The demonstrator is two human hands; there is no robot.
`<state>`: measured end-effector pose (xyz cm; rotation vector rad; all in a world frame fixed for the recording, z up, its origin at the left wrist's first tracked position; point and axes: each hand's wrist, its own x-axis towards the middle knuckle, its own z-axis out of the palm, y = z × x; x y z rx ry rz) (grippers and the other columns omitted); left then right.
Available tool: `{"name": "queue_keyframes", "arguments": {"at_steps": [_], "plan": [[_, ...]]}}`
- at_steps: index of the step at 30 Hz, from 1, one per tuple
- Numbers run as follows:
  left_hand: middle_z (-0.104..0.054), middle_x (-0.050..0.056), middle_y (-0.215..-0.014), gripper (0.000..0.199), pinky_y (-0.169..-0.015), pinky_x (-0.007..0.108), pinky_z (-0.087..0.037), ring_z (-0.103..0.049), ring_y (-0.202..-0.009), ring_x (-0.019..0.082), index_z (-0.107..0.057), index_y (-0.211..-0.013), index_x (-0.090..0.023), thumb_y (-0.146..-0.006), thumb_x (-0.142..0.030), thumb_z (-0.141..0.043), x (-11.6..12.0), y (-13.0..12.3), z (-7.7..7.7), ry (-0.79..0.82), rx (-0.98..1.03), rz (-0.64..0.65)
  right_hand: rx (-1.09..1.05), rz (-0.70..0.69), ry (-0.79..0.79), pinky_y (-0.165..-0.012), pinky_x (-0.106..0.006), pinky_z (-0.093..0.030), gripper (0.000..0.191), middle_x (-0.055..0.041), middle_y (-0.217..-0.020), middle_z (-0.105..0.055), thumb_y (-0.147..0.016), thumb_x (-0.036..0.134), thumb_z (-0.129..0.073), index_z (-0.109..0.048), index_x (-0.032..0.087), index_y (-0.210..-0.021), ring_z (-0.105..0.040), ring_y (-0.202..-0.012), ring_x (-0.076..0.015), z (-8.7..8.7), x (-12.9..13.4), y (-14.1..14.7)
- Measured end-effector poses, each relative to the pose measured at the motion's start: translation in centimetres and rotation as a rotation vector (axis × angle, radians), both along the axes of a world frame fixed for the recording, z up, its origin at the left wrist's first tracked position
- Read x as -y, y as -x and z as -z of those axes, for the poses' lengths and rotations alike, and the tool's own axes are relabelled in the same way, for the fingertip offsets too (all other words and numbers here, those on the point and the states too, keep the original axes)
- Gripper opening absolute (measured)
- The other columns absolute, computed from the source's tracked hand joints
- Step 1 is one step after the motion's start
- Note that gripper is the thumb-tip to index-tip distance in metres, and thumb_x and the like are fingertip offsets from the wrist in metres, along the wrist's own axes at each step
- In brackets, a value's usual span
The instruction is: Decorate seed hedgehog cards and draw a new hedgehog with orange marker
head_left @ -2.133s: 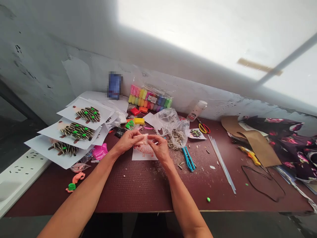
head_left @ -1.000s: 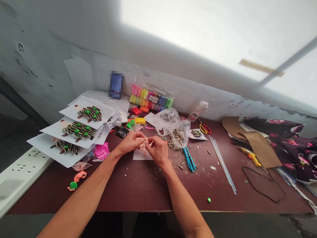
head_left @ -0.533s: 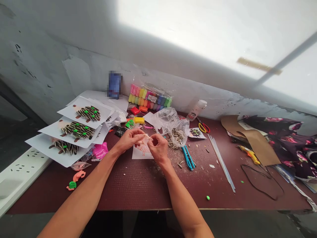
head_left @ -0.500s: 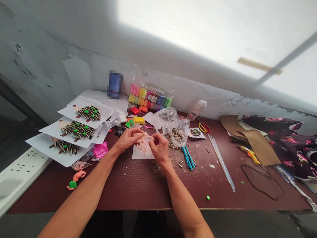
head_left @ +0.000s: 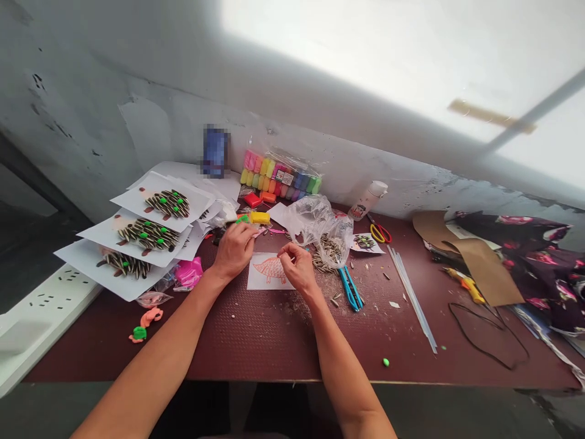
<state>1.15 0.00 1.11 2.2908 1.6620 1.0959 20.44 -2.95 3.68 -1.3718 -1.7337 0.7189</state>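
Observation:
My left hand (head_left: 235,250) is closed, thumb against fingers, beside the upper left of a paper with an orange hedgehog drawing (head_left: 269,268). A bit of thin, pale pink wrapper-like material (head_left: 260,231) shows at its fingertips. My right hand (head_left: 296,266) hovers over the drawing's right part with thumb and forefinger pinched together; whatever they hold is too small to tell. A clear plastic bag (head_left: 315,222) and loose sunflower seeds (head_left: 325,259) lie just beyond my right hand, with a blue utility knife (head_left: 350,288) to their right.
Hedgehog pictures covered in seeds (head_left: 150,231) are stacked at left, above a white power strip (head_left: 55,305). Colored clay packs (head_left: 278,177) lean on the wall near a bottle (head_left: 368,200). Scissors (head_left: 380,231), glue sticks (head_left: 414,299) and a yellow glue gun (head_left: 468,285) lie right.
My hands have moved apart; the pale pink material stretched between them now shows only at my left fingertips. My left hand shifted up and left, uncovering more of the drawing.

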Motion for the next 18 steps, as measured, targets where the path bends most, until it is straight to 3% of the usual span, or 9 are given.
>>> {"name": "queue_keyframes", "arguments": {"at_steps": [2,5,10,16,18], "plan": [[-0.071,0.011,-0.106,0.031,-0.092,0.039,-0.050,-0.064,-0.102,0.026,-0.075,-0.104,-0.017,-0.093,-0.014,-0.046,0.0,-0.5,0.5,0.064,-0.026,0.130,0.041,-0.010,0.024,-0.056,-0.023,-0.037,0.019,0.0027,-0.062,-0.060,-0.083,0.030,-0.052,-0.061,0.020,-0.069,-0.053,-0.056,-0.0117,0.0,-0.1,-0.1],[-0.072,0.012,-0.101,0.023,-0.091,0.040,-0.049,-0.064,-0.099,0.027,-0.076,-0.096,-0.018,-0.091,-0.015,-0.053,-0.1,-0.9,1.3,0.141,-0.164,0.187,0.065,-0.026,0.049,-0.057,-0.023,-0.039,0.021,0.0013,-0.069,-0.066,-0.087,0.034,-0.056,-0.066,0.019,-0.076,-0.056,-0.057,-0.0117,0.3,-0.2,-0.3],[-0.072,0.013,-0.088,0.022,-0.086,0.041,-0.048,-0.065,-0.093,0.029,-0.075,-0.085,-0.017,-0.087,-0.013,-0.054,0.0,-1.0,1.2,0.203,-0.229,0.126,0.065,-0.002,0.074,-0.061,-0.025,-0.044,0.020,-0.0004,-0.083,-0.072,-0.083,0.027,-0.061,-0.071,0.020,-0.098,-0.058,-0.061,-0.0126,0.8,-0.4,-0.5],[-0.072,0.014,-0.081,0.025,-0.082,0.043,-0.044,-0.065,-0.086,0.031,-0.076,-0.088,-0.017,-0.086,-0.020,-0.051,0.4,-0.6,0.2,0.182,-0.251,-0.024,0.206,0.046,-0.040,-0.071,-0.028,-0.044,0.010,-0.0010,-0.088,-0.067,-0.082,0.022,-0.061,-0.071,0.021,-0.085,-0.056,-0.067,-0.0132,1.0,-0.5,-0.7],[-0.073,0.013,-0.081,0.025,-0.083,0.043,-0.042,-0.065,-0.086,0.030,-0.077,-0.090,-0.019,-0.086,-0.022,-0.052,0.4,-0.7,0.1,0.187,-0.246,-0.022,0.266,0.046,-0.026,-0.073,-0.028,-0.044,0.009,-0.0010,-0.086,-0.066,-0.084,0.023,-0.064,-0.072,0.022,-0.085,-0.057,-0.072,-0.0145,1.0,-0.5,-0.7]]}}
